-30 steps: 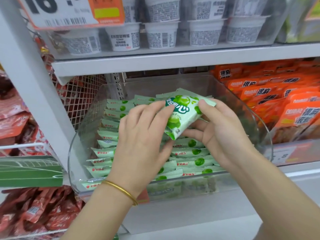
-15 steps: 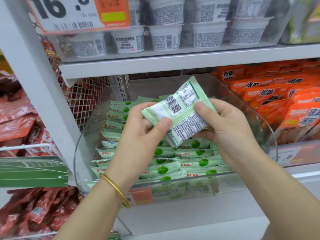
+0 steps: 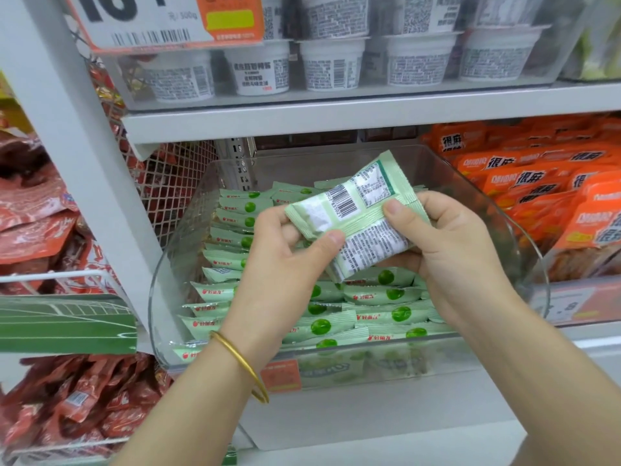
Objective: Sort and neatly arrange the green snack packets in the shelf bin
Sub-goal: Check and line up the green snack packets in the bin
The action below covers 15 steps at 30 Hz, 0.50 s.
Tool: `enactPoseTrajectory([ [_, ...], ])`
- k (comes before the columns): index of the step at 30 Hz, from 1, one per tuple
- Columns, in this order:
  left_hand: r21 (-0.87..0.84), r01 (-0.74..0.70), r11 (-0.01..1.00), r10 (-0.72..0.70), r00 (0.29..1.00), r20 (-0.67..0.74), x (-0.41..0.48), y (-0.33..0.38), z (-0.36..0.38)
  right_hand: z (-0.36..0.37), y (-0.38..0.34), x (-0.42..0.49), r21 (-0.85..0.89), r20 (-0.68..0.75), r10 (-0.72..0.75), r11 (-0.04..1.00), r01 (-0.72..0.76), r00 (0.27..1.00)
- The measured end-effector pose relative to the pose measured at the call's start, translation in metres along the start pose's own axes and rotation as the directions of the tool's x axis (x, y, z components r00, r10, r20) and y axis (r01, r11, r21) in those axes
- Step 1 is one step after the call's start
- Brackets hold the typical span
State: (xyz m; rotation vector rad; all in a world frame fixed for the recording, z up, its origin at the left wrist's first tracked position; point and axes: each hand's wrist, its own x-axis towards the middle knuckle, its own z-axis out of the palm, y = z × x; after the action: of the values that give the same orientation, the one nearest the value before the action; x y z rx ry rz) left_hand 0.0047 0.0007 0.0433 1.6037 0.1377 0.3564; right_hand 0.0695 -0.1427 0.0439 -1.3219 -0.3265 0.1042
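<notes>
Two hands meet above one clear, round-cornered plastic shelf bin [image 3: 188,237], and between them is a small bunch of green snack packets [image 3: 356,210], printed back up so that a barcode and fine text show; how many are in the bunch cannot be told. The left hand [image 3: 279,264] pinches the bunch's near left end, thumb on top and fingers curled beneath. The right hand [image 3: 450,250] grips the right end the same way, thumb pressed on the crimped centre seam. Below both hands, glossy pale green pillow packets [image 3: 386,312] with a dark green dot lie overlapping in two rows inside the bin, roughly ten in the row under the left hand, and about five showing under the right. One gold bangle [image 3: 242,368] circles the left wrist. Above the hands, five white ribbed tubs [image 3: 331,67] line the shelf front. Orange packets [image 3: 537,183] are stacked beyond the right hand, and crinkled red packets [image 3: 84,398] are heaped outside the left.
</notes>
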Motion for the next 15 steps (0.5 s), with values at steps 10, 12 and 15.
enactPoseTrajectory([
  [10,-0.138,0.33,0.934,-0.337,0.941,-0.027,0.019,0.006,-0.022,-0.004,0.003,0.003,-0.4,0.195,-0.152,0.89,0.22,0.969],
  [12,-0.126,0.35,0.928,-0.355,0.935,-0.022,0.022,0.008,-0.021,-0.002,0.005,0.004,-0.559,0.291,-0.217,0.752,0.35,0.932],
  [15,-0.16,0.314,0.936,-0.33,0.94,-0.084,0.031,0.012,-0.024,0.003,0.011,0.011,-0.652,0.268,-0.381,0.605,0.457,0.885],
])
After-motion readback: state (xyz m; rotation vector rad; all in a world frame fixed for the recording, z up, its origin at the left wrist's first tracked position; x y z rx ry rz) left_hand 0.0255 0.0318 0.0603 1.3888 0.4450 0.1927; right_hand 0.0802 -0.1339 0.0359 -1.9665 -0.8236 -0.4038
